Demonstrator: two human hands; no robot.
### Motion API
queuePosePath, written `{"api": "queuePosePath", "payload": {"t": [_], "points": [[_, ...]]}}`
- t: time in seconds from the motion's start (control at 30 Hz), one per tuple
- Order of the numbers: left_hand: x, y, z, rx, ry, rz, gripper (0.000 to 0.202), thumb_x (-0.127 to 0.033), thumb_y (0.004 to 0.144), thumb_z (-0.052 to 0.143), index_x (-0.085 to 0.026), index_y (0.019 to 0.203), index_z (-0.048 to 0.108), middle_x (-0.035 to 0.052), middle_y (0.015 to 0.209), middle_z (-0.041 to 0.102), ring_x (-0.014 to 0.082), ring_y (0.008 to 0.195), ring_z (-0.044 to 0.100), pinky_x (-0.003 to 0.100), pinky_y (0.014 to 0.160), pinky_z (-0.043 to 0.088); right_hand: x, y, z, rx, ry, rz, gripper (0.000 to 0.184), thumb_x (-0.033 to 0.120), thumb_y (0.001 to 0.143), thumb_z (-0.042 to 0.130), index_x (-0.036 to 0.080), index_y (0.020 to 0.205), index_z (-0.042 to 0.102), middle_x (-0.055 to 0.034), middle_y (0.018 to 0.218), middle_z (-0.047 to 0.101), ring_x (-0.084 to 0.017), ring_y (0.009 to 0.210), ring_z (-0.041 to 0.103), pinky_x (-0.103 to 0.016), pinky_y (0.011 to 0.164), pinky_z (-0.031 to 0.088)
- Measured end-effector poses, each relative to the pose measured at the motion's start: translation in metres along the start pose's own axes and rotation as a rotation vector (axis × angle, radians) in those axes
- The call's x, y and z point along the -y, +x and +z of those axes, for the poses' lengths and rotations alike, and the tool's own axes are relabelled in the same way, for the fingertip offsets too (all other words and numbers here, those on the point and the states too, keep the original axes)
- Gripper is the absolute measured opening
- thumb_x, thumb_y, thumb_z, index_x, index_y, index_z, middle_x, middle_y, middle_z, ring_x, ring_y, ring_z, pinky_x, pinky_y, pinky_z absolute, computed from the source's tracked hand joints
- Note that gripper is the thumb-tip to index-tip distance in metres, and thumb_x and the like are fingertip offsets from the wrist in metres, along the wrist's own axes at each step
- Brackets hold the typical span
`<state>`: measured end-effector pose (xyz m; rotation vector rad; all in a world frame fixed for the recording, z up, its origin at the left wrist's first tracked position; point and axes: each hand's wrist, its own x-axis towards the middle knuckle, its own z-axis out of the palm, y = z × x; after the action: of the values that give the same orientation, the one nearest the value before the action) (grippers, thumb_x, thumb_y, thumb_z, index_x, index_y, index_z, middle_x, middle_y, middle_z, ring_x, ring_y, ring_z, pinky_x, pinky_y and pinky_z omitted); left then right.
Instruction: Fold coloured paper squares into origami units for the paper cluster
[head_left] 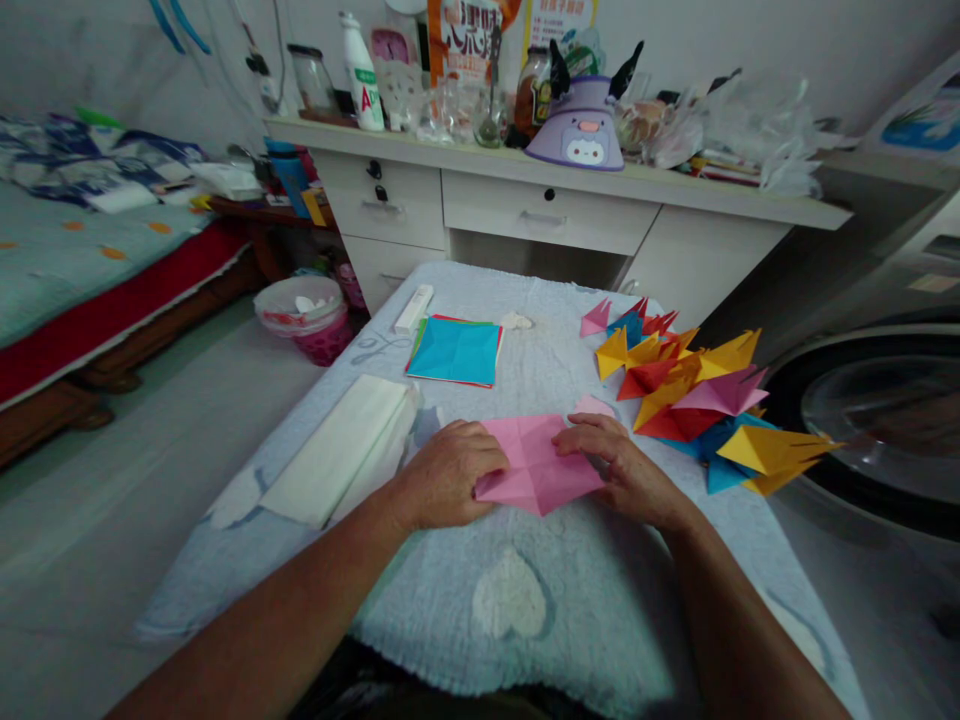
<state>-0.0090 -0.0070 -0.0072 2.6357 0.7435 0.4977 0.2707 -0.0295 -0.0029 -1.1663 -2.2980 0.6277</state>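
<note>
A pink sheet of origami paper (pixel 534 462), marked with crossing creases, is held just over the cloth-covered table. Its left edge is gripped by my left hand (pixel 454 474), fingers curled over the top. On the opposite side my right hand (pixel 616 462) pinches the paper, with its fingertips on the upper surface. Behind the right fingers a small pink paper piece (pixel 595 406) shows in part. Farther back lies a stack of square coloured paper (pixel 456 350) with a creased blue sheet on top. Several folded paper cranes (pixel 675 385) in yellow, red, blue and pink crowd the right side.
A white folded cloth or paper packet (pixel 337 450) lies left of my left hand, and a white remote-like object (pixel 414 308) sits at the far left. Beyond the table (pixel 510 595) stands a cluttered white desk (pixel 540 205). A washing machine (pixel 885 400) is on the right.
</note>
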Motion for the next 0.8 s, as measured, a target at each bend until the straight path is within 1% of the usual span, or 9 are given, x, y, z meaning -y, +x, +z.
{"api": "queuePosePath", "payload": {"t": [0.13,0.2,0.27,0.37,0.47,0.57,0.67,0.73,0.8], "points": [[-0.002,0.001,-0.002,0.003,-0.051,0.021,0.024,-0.025,0.071,0.069,-0.019,0.095,0.066,0.0063,0.096,0.07,0.0238,0.094,0.063,0.038,0.088,0.045,-0.005,0.0,0.002,0.023,-0.002,-0.043,0.022,0.024,0.076,0.071,0.03,0.097,0.071,-0.0037,0.113,0.07,-0.03,0.121,0.053,-0.055,0.107,0.03],[-0.003,0.002,-0.002,-0.008,-0.095,0.031,0.018,-0.02,0.073,0.066,-0.018,0.091,0.066,0.0061,0.094,0.07,0.0222,0.092,0.063,0.036,0.087,0.046,-0.006,0.0,0.002,0.031,-0.014,-0.046,0.018,0.023,0.078,0.07,0.03,0.095,0.072,-0.0036,0.111,0.071,-0.029,0.119,0.054,-0.055,0.106,0.031],[-0.004,0.002,-0.001,-0.012,-0.127,0.007,0.011,-0.016,0.078,0.06,-0.018,0.087,0.066,0.0054,0.09,0.07,0.0202,0.089,0.063,0.034,0.084,0.046,-0.006,-0.001,0.002,0.042,-0.025,-0.036,0.014,0.024,0.081,0.067,0.03,0.093,0.073,-0.0037,0.111,0.07,-0.028,0.116,0.055,-0.053,0.104,0.034],[-0.005,0.002,0.001,0.007,-0.137,-0.078,0.01,-0.018,0.084,0.055,-0.017,0.082,0.065,0.005,0.084,0.069,0.0195,0.085,0.063,0.032,0.081,0.046,-0.003,-0.002,0.002,0.039,-0.035,0.016,0.013,0.03,0.086,0.062,0.028,0.094,0.073,-0.0056,0.11,0.068,-0.027,0.112,0.056,-0.051,0.1,0.038],[-0.005,0.003,-0.001,0.017,-0.166,-0.2,0.006,-0.021,0.08,0.061,-0.017,0.08,0.065,0.0033,0.079,0.068,0.0181,0.077,0.062,0.028,0.071,0.045,-0.002,-0.003,0.003,0.032,-0.021,0.074,0.019,0.036,0.088,0.06,0.025,0.101,0.07,-0.0079,0.112,0.064,-0.028,0.111,0.055,-0.05,0.1,0.039],[-0.005,0.003,-0.003,-0.05,-0.25,-0.328,0.009,-0.025,0.079,0.063,-0.017,0.08,0.064,-0.0005,0.074,0.064,0.014,0.067,0.057,0.024,0.061,0.038,-0.004,-0.003,0.006,0.015,-0.002,0.124,0.025,0.04,0.089,0.057,0.023,0.105,0.067,-0.0095,0.112,0.063,-0.029,0.112,0.054,-0.05,0.1,0.039],[-0.004,0.004,-0.003,-0.133,-0.305,-0.423,0.015,-0.03,0.082,0.06,-0.017,0.076,0.06,-0.0035,0.067,0.058,0.0115,0.062,0.052,0.022,0.057,0.033,-0.006,-0.002,0.011,-0.025,0.008,0.165,0.031,0.043,0.088,0.057,0.021,0.107,0.065,-0.0109,0.111,0.065,-0.03,0.108,0.056,-0.048,0.097,0.041],[-0.003,0.005,-0.001,-0.155,-0.286,-0.481,0.018,-0.031,0.082,0.059,-0.017,0.071,0.058,-0.0047,0.063,0.054,0.0106,0.059,0.049,0.021,0.056,0.03,-0.007,-0.001,0.014,-0.041,-0.001,0.172,0.029,0.043,0.089,0.056,0.02,0.104,0.066,-0.0114,0.11,0.065,-0.029,0.106,0.057,-0.047,0.095,0.042],[-0.002,0.006,0.001,-0.159,-0.234,-0.517,0.018,-0.029,0.082,0.059,-0.017,0.07,0.057,-0.0045,0.062,0.052,0.011,0.059,0.048,0.022,0.057,0.029,-0.008,0.001,0.017,-0.045,-0.027,0.165,0.027,0.043,0.09,0.054,0.02,0.095,0.067,-0.0111,0.107,0.066,-0.028,0.103,0.057,-0.045,0.093,0.043]]}}
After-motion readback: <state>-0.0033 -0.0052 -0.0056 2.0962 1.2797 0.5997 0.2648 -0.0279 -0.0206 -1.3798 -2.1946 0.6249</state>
